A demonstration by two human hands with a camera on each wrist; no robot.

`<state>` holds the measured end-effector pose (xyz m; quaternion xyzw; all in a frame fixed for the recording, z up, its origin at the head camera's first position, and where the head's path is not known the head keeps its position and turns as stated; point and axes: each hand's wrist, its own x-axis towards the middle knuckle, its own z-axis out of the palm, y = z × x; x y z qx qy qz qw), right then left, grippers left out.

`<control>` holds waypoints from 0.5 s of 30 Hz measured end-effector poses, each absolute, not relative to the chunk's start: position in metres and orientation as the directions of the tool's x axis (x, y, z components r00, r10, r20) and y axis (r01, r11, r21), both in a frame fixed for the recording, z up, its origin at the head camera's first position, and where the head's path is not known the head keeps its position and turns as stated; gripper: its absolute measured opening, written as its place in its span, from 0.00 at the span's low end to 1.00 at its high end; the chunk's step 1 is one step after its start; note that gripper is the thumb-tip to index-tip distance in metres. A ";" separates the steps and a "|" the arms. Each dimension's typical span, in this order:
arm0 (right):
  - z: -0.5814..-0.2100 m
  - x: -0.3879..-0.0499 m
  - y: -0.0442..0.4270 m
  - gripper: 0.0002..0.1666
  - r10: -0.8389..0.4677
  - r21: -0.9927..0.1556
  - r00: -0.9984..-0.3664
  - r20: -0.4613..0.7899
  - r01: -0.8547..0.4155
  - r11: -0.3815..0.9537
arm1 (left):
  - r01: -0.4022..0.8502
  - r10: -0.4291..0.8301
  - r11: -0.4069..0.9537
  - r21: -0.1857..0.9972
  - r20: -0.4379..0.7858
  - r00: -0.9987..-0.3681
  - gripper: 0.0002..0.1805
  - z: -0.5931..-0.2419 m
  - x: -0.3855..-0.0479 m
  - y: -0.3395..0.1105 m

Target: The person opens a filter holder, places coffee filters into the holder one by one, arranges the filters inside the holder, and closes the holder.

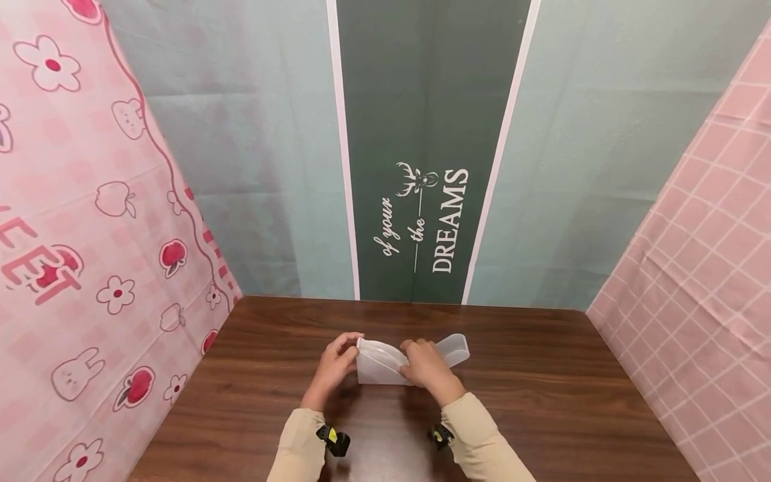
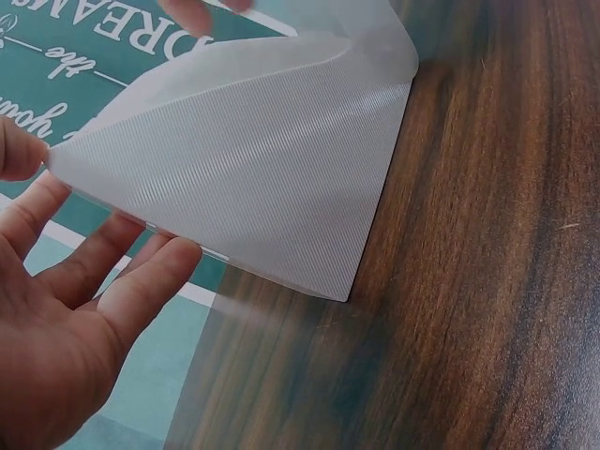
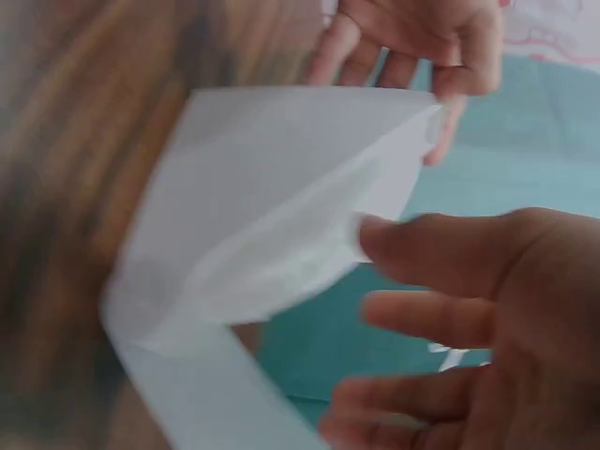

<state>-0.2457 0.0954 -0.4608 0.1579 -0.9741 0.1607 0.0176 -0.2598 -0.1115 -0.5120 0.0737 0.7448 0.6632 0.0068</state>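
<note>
A translucent white, finely ribbed plastic holder (image 1: 379,368) with a slanted opening stands on the wooden table. From its right end a folded-out plastic strip (image 1: 456,349) sticks out, and in the right wrist view the strip (image 3: 211,394) angles away from the body. My left hand (image 1: 337,365) holds the holder's left end, thumb at the upper corner and fingers along the edge, as the left wrist view shows. Close over the opening hovers my right hand (image 3: 469,309), fingers extended and apart, thumb tip near the rim. Part of the holder is hidden behind the right hand in the head view.
The brown wooden table (image 1: 241,402) ends at a green and grey curtain (image 1: 421,134) behind. Pink patterned cloth (image 1: 108,234) hangs at the left, and a pink checked cloth (image 1: 711,234) at the right. Black cameras sit on both wrists.
</note>
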 end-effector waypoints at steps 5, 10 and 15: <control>-0.447 -0.236 0.090 0.24 -0.300 -0.069 -0.953 0.035 -0.302 0.951 | 0.117 0.138 0.081 0.990 0.105 -0.985 0.16 -0.512 -0.261 -0.112; -0.449 -0.234 0.084 0.26 -0.293 -0.044 -0.955 0.044 -0.295 0.955 | 0.120 0.140 0.084 0.989 0.107 -0.984 0.16 -0.513 -0.261 -0.113; -0.451 -0.232 0.084 0.26 -0.307 -0.040 -0.950 0.060 -0.310 0.950 | 0.112 0.149 0.083 0.990 0.099 -0.984 0.16 -0.512 -0.260 -0.114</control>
